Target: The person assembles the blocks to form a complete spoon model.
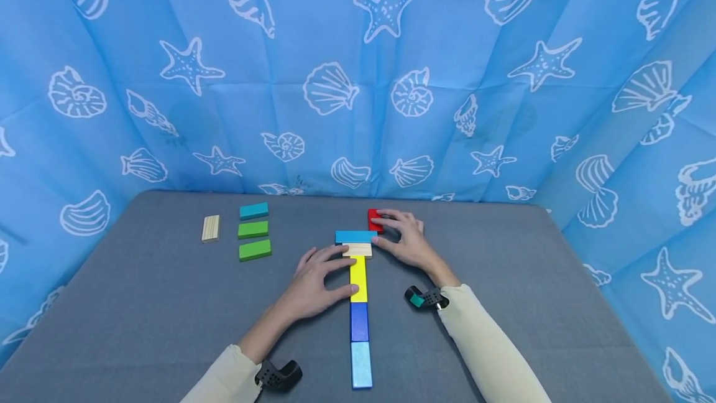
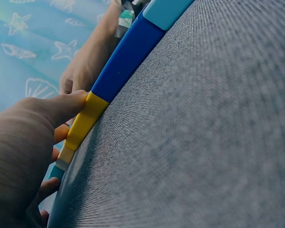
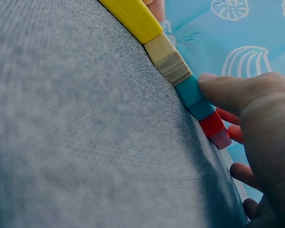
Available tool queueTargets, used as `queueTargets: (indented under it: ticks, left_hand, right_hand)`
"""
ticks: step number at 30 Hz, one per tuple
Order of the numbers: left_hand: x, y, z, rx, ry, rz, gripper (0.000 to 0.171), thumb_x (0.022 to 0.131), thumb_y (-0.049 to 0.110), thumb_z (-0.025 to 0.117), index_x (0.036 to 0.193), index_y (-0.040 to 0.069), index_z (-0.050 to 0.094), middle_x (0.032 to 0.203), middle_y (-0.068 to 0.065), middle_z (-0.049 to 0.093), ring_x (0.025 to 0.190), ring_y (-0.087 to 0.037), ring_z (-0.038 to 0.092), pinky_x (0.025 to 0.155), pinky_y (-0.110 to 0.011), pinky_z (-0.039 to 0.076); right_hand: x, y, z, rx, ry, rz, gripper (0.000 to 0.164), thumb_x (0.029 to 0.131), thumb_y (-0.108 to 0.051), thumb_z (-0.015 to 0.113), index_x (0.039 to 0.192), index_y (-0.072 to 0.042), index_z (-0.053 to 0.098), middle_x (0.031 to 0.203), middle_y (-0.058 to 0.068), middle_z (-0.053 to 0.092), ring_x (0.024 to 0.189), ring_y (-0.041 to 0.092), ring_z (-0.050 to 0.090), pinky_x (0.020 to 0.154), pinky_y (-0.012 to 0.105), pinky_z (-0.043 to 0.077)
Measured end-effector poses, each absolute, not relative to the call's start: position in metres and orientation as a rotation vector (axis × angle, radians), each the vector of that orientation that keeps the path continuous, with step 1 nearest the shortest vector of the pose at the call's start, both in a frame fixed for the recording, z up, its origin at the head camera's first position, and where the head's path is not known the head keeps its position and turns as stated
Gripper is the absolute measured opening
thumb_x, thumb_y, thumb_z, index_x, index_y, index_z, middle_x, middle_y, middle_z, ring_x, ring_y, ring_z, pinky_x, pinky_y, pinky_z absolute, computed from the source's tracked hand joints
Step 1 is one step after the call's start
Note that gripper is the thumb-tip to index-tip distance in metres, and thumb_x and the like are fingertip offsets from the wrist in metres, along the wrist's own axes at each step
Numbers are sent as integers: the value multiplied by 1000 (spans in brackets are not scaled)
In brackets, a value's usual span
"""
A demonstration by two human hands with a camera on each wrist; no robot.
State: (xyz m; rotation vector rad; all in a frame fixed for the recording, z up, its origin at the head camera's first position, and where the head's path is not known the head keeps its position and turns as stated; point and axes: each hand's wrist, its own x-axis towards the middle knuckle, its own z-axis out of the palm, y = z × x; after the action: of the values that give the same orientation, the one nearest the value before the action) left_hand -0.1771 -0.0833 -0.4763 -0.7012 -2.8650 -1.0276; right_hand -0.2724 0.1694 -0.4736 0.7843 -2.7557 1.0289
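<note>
A blue curtain [image 1: 386, 135] printed with white shells hangs behind a grey cloth-covered worktop [image 1: 140, 316]. Over it, the left hand [image 1: 316, 288], digits spread apart, touches the yellow block [image 1: 360, 275], mid-row between a dark blue block [image 1: 360, 322] and a crosswise wooden block [image 1: 359, 252]. The right hand [image 1: 407, 238], thumb and fingers also apart, touches the red block [image 1: 371, 213] behind the right end of a crosswise blue block [image 1: 355, 237], its thumb at that end. Uneven pressure from either hand could skew the row; a brushing thumb could twist the blue block. The far edge lies just beyond the red block, leaving little depth there; sideways room is wider, narrowed leftward by two green blocks [image 1: 255, 250].
</note>
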Motion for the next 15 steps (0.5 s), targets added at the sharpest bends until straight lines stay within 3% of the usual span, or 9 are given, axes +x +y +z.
queueTargets:
  ticks: [15]
  left_hand:
    - [-178, -83, -476, -710, -2862, -1027, 57, 91, 51, 72, 140, 24, 64, 155, 0, 46, 147, -27, 35, 120, -61, 12]
  right_hand:
    - [-271, 169, -472, 788, -2770, 1036, 50, 93, -30, 75, 137, -11, 65, 151, 12, 48, 130, 36, 38, 103, 59, 21]
